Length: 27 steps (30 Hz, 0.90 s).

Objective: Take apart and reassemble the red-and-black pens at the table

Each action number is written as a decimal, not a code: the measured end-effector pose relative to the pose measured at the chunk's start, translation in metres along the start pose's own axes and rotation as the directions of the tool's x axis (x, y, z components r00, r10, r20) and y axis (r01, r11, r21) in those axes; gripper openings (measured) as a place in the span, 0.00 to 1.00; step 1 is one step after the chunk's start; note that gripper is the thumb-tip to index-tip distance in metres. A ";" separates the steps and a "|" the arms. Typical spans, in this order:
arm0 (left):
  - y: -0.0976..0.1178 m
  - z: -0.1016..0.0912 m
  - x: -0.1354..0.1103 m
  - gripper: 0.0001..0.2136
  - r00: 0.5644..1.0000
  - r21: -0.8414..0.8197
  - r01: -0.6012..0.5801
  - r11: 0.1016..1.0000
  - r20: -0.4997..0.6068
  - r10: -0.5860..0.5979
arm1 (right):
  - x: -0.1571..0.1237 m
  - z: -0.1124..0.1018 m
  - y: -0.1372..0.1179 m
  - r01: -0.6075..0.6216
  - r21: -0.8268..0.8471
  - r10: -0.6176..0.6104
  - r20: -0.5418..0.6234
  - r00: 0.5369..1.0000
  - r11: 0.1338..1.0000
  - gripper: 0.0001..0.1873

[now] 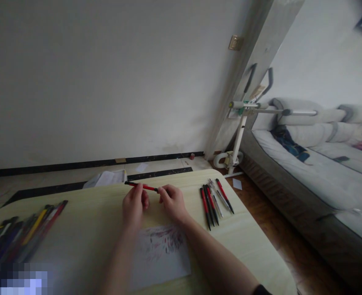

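Observation:
A red and black pen [149, 187] lies sideways between my two hands, raised over the far part of the table. My left hand [134, 203] pinches its barrel near the middle. At the right end, by the black tip, the fingers of my right hand [172, 201] are closed on the same pen. Below my hands lies a white sheet of paper [159, 266] covered with short dark and reddish pen strokes, partly hidden by my forearms. Several red, black and clear pens [210, 205] rest in a loose group right of my right hand.
A larger, blurred pile of assorted pens [23, 233] lies at the table's left. The pale wooden table [88, 229] has rounded corners. Beyond it stand a box with papers [107, 179], a white exercise machine [239, 139] and a grey sofa [310, 176].

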<state>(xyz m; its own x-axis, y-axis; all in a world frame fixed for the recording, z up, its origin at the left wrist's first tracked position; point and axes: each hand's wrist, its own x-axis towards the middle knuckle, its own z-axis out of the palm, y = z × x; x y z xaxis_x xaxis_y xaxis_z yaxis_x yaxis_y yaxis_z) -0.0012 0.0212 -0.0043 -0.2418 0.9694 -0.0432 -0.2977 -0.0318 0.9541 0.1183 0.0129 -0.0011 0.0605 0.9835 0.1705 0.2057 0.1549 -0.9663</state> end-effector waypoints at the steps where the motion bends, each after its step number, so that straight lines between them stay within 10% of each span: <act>1: 0.000 0.000 0.000 0.14 1.000 0.001 0.000 1.000 0.000 0.000 | 0.000 0.000 0.000 -0.003 0.003 0.003 0.001 1.000 1.000 0.16; 16: 0.002 -0.002 0.006 0.11 0.995 -0.180 0.089 0.980 -0.037 -0.098 | 0.002 0.003 0.007 -0.032 -0.002 0.032 -0.020 0.999 0.999 0.21; 27: -0.001 0.004 0.014 0.13 0.996 0.016 0.028 0.999 -0.086 -0.026 | 0.005 0.003 0.011 -0.058 0.036 0.061 -0.085 0.995 0.998 0.24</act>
<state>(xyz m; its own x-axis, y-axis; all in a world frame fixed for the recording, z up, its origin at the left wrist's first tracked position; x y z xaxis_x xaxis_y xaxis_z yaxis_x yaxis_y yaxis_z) -0.0005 0.0359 -0.0044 -0.3124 0.9453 -0.0938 -0.2898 -0.0008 0.9571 0.1176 0.0195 -0.0117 0.1559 0.9795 0.1274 0.1663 0.1011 -0.9809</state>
